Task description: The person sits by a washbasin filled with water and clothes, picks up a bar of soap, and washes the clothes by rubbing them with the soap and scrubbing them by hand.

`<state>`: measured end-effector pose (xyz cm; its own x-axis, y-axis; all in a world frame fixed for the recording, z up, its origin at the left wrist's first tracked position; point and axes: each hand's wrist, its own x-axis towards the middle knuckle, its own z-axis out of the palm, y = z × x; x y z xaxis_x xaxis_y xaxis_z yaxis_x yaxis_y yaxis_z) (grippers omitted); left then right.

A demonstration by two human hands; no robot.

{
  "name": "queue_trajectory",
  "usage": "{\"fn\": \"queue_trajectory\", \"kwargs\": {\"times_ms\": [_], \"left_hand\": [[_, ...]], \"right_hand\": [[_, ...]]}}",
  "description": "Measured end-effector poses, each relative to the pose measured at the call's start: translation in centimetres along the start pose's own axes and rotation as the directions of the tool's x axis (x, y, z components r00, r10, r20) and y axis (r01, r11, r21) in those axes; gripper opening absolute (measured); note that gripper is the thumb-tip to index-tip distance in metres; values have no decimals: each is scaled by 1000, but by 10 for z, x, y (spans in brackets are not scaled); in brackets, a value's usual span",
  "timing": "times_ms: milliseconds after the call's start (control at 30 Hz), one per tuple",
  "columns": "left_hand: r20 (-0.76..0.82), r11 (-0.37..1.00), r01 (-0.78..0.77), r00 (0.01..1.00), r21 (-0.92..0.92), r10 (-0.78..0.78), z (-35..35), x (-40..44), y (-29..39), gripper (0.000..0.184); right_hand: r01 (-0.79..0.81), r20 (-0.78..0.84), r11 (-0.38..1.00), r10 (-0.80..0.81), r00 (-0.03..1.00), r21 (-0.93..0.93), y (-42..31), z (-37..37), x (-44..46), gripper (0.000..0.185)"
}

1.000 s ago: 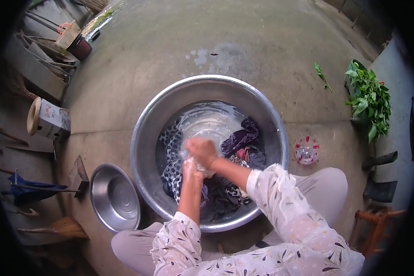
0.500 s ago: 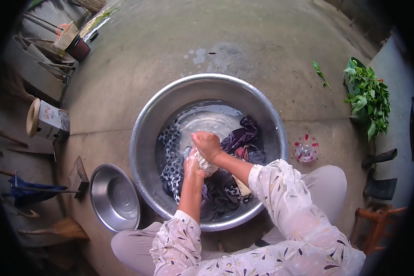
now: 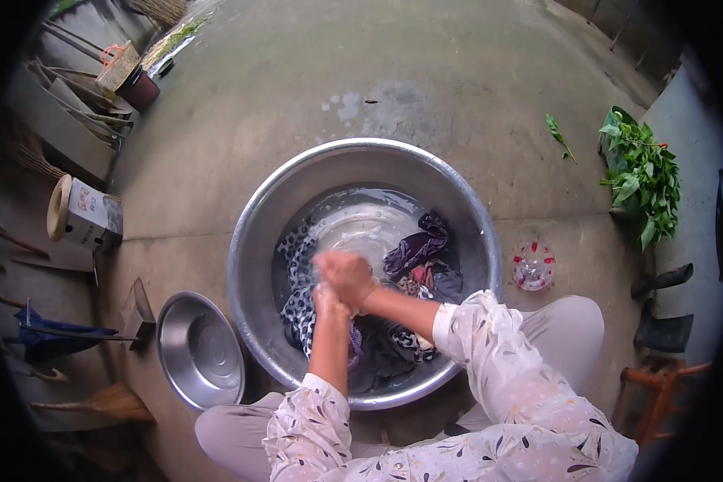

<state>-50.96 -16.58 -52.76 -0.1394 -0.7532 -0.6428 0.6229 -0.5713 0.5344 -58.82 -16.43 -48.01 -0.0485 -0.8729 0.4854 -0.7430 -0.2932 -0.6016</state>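
The right hand [image 3: 347,275], curled and blurred, met the curled left hand [image 3: 330,302] over a large metal basin [image 3: 297,186] (what they gripped was hard to make out). In the water [image 3: 360,211] lay a black-and-white spotted cloth [image 3: 300,275] and, to its right, a dark purple cloth [image 3: 412,249]. A smaller metal basin [image 3: 186,347] stood near the left, leafy greens [image 3: 649,178] far right.

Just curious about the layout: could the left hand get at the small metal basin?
Probably yes: the small basin sits beside the tub, and only the tub's rim seems to stand between it and the left hand.
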Motion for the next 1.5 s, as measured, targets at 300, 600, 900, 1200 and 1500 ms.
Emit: {"fn": "queue_trajectory", "kwargs": {"times_ms": [300, 600, 900, 1200, 1500], "left_hand": [[-68, 992, 23, 998, 120, -15, 21, -15, -3, 26], [724, 821, 18, 482, -571, 494, -26, 31, -19, 25], [336, 972, 222, 912, 76, -235, 39, -31, 25, 48], [196, 969, -242, 953, 42, 230, 16, -16, 70, 41], [33, 933, -305, 952, 191, 304, -9, 15, 45, 28]], "right_hand": [[-247, 53, 969, 248, 967, -15, 33, 5, 8, 23], [-3, 16, 980, 0, 1000, 197, -50, -6, -12, 19], [-652, 387, 683, 533, 753, 330, 87, 6, 31, 45], [-589, 882, 776, 94, 461, 225, 111, -10, -11, 34], [-537, 660, -386, 372, 653, 750, 71, 7, -3, 32]]}}
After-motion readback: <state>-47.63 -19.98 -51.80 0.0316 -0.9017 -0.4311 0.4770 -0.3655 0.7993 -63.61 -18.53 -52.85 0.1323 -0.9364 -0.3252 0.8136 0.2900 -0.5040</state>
